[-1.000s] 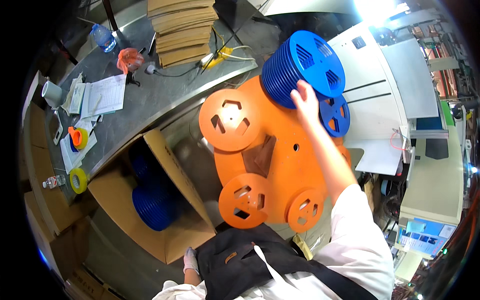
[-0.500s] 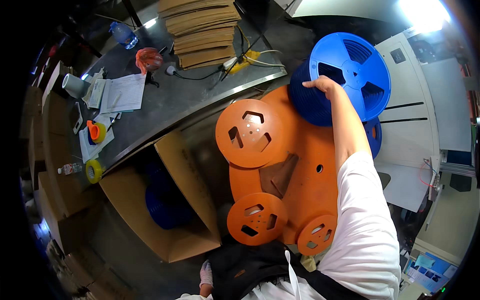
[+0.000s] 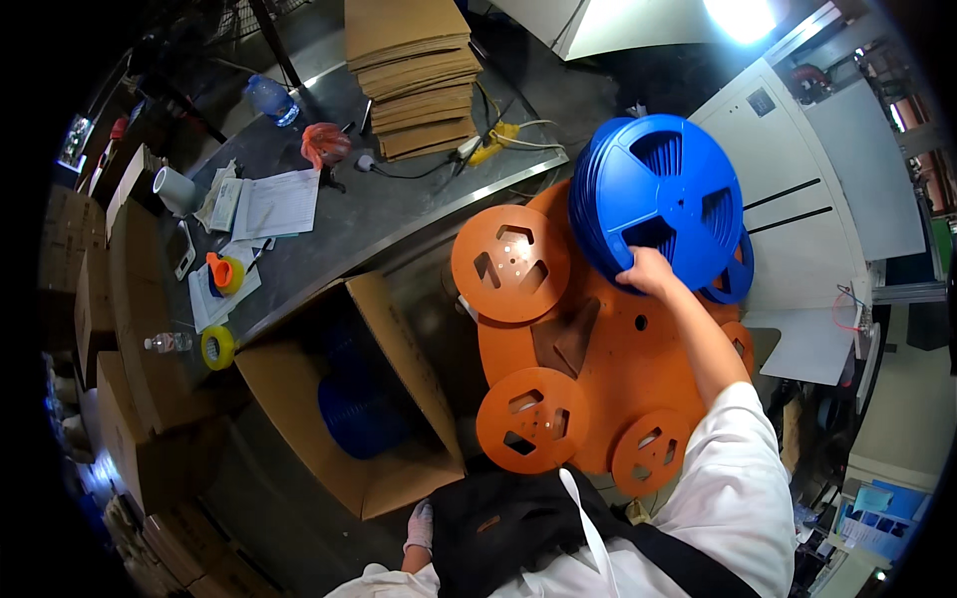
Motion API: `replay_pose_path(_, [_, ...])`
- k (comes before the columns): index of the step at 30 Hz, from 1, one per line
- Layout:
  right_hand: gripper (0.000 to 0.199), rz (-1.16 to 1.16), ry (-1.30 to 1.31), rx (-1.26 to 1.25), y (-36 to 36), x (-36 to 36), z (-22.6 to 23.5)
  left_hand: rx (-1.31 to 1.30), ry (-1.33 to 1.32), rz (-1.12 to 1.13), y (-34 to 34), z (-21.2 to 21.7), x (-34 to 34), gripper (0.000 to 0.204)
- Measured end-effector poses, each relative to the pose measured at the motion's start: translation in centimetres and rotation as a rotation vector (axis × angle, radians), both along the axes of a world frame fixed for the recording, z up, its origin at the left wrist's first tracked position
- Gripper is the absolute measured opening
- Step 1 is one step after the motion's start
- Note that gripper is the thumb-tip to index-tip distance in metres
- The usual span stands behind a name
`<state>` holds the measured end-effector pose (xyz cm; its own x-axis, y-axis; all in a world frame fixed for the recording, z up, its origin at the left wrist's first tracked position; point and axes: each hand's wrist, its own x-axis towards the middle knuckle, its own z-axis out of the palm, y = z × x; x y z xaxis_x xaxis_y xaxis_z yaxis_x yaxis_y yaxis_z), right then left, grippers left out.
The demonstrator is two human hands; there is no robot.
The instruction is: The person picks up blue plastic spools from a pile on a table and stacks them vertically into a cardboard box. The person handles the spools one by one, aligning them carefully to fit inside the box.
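A thick stack of blue plastic reels [image 3: 688,204] stands tilted on the orange reel machine [image 3: 648,364]. My bare right hand [image 3: 648,271] grips the front reel at its lower cutout; the thumb shows, while the fingers are partly hidden in the opening. Low beside my black apron hangs my left hand [image 3: 420,528] in a pale glove, fingers stretched and holding nothing. Near it stands an open cardboard box [image 3: 399,384] with more blue reels [image 3: 361,417] in its shadowed inside.
Orange discs [image 3: 510,264] with cutouts stick up from the machine. Left of it, a metal table [image 3: 399,214] carries stacked cardboard [image 3: 414,90], papers [image 3: 277,204], tape rolls [image 3: 217,349] and a power strip [image 3: 493,145]. A white cabinet [image 3: 788,189] stands at the right.
The blue reel stack has shifted left and down in view and turned. My right hand is now at a lower cutout. The whole view has shifted slightly.
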<state>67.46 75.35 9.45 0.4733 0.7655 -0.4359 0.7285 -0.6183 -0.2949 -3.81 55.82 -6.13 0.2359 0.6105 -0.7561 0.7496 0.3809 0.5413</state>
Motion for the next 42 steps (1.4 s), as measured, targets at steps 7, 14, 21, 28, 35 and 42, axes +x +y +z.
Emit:
replay_pose_path(7, [0.026, -0.533, 0.961, 0.435, -3.3, -16.4, 15.6, -0.062, -0.050, -0.052, 4.4, 1.5, -3.3, 0.057])
replay_pose_path(14, [0.036, -0.656, 1.941, 0.792, -12.1, -32.9, 16.0, 0.312, -0.475, 0.605, 17.7, 9.8, -3.1, 0.041])
replay_pose_path(21, [0.035, -0.404, 2.156, 0.728, -12.3, -47.4, 16.1, 1.300, -0.012, -0.144, 25.0, 28.9, -1.7, 0.051])
replay_pose_path(28, [0.037, -0.290, 2.087, 0.661, -11.6, -50.7, 18.4, 1.148, -0.565, -0.447, 18.6, 33.5, 2.4, 0.059])
replay_pose_path(35, [0.034, -0.413, 1.919, 0.737, -12.0, -51.6, 20.0, 1.040, -0.061, -0.417, 22.5, 20.0, -8.3, 0.060])
replay_pose_path(42, [0.034, -0.500, 1.964, 0.797, -11.0, -50.7, 19.2, 1.009, -0.545, -0.797, 19.0, 24.7, -9.8, 0.050])
